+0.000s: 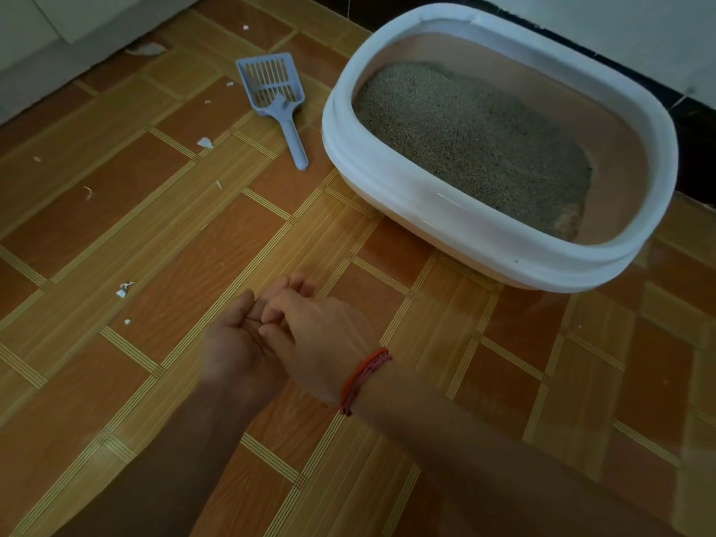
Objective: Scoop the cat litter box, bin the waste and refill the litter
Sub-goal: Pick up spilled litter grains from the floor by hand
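Litter box point(387, 180) sits on the tiled floor point(162, 234) at the far right, out of reach of both hands, with the job apparently paused or barely begun. Nearest the camera, the person's left hand point(236, 343) lies palm up, loose and spread. The right hand point(314, 335), a red band point(364, 377) at its wrist, presses curled fingers point(271, 315) into that palm. Whether they pinch anything is too small to tell. White scraps point(205, 142) dot the tiles beyond. Further back, the blue slotted scoop point(277, 106) lies empty just left of the box. Inside the white rim, grey litter point(472, 145) looks even and clump-free but shallow, baring the tray bottom at the near right end. No bin or refill bag shows, so binning and topping up seem still ahead.
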`<state>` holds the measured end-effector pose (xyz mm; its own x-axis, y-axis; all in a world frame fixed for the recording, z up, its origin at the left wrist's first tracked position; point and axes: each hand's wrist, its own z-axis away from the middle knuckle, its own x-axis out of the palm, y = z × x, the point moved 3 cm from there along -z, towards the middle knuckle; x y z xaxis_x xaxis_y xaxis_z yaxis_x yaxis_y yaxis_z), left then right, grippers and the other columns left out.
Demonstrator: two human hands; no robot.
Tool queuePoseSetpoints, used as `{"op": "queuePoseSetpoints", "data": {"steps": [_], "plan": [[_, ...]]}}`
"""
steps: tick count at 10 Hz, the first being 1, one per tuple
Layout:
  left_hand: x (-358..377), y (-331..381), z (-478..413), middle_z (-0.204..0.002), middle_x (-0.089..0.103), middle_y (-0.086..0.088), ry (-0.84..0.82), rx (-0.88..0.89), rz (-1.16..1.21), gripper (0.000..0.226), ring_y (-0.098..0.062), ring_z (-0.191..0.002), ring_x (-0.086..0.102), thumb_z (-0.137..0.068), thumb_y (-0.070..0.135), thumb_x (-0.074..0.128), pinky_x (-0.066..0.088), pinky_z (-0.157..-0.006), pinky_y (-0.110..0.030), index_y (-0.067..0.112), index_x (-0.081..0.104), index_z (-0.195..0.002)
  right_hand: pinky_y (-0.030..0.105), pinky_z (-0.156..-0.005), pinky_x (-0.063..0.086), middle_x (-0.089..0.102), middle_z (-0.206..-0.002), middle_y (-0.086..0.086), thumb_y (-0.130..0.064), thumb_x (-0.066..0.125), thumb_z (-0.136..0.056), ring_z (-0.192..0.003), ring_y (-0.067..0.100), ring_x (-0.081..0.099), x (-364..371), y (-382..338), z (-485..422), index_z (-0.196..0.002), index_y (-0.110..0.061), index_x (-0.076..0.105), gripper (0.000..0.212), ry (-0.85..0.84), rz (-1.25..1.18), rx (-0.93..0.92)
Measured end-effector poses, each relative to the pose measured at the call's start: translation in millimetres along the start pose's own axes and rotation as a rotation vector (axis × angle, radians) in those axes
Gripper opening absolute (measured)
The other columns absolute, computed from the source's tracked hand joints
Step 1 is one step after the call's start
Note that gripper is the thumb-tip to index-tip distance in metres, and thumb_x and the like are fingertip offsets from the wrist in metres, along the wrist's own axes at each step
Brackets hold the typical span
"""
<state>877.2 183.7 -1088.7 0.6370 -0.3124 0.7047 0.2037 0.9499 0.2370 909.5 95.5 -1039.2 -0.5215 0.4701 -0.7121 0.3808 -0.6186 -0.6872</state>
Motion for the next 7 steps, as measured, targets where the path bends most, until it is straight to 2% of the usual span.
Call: {"op": "queuePoseSetpoints", "data": {"steps": [1,2,3,4,5,7], "plan": [[0.8,1.8,2.2,-0.113,0.071,-0.009,-0.012,0.004,-0.004,0.047,-0.022,-0.108,0.069,-0.102,0.031,0.033,0.06,-0.078,-0.035,0.002,0.07,-0.105,0.037,-0.067,0.052,0.067,-0.083,-0.001,-0.035,0.05,-0.096,-0.077,0.02,0.063,-1.5,-0.7,4.5,-0.104,-0.024,0.058,0.016,0.023,-0.012,-0.048],[0.8,5.6,2.8,-0.114,0.072,-0.014,0.015,0.042,0.022,0.049,-0.024,-0.1,0.072,-0.098,0.026,0.037,0.062,-0.075,-0.038,-0.003,0.077,-0.095,0.031,-0.064,0.052,0.063,-0.073,-0.01,-0.038,0.049,-0.096,-0.064,0.006,0.057,-11.9,15.9,6.4,-0.105,-0.029,0.062,0.018,0.157,-0.032,0.021],[-2.8,9.8,1.7,-0.115,0.071,-0.017,0.046,0.082,0.025,0.058,-0.029,-0.102,0.071,-0.103,0.026,0.03,0.059,-0.084,-0.041,-0.004,0.077,-0.09,0.027,-0.072,0.052,0.059,-0.075,-0.017,-0.039,0.051,-0.096,-0.071,0.003,0.057,-26.6,52.1,5.9,-0.102,-0.03,0.064,0.016,0.268,0.003,0.209],[-5.3,11.5,0.9,-0.116,0.071,-0.016,0.053,0.085,0.027,0.059,-0.029,-0.104,0.071,-0.104,0.027,0.029,0.057,-0.087,-0.042,-0.004,0.077,-0.091,0.03,-0.074,0.055,0.055,-0.076,-0.018,-0.038,0.05,-0.097,-0.078,0.006,0.058,-35.2,86.2,5.0,-0.101,-0.029,0.063,0.016,0.243,0.06,0.381],[-5.9,12.3,-0.3,-0.116,0.071,-0.016,0.059,0.089,0.024,0.058,-0.029,-0.104,0.071,-0.104,0.026,0.029,0.057,-0.087,-0.041,-0.004,0.077,-0.091,0.027,-0.074,0.052,0.055,-0.085,-0.016,-0.035,0.051,-0.098,-0.086,0.008,0.057,-37.6,104.1,1.1,-0.105,-0.029,0.064,0.015,0.216,0.087,0.443],[-5.8,13.5,-2.1,-0.116,0.071,-0.016,0.067,0.096,0.022,0.059,-0.029,-0.103,0.071,-0.104,0.026,0.029,0.057,-0.086,-0.041,-0.004,0.077,-0.09,0.022,-0.074,0.045,0.061,-0.094,-0.013,-0.035,0.055,-0.096,-0.085,0.005,0.051,-30.6,114.4,-11.4,-0.103,-0.029,0.066,0.014,0.215,0.097,0.445]]}}
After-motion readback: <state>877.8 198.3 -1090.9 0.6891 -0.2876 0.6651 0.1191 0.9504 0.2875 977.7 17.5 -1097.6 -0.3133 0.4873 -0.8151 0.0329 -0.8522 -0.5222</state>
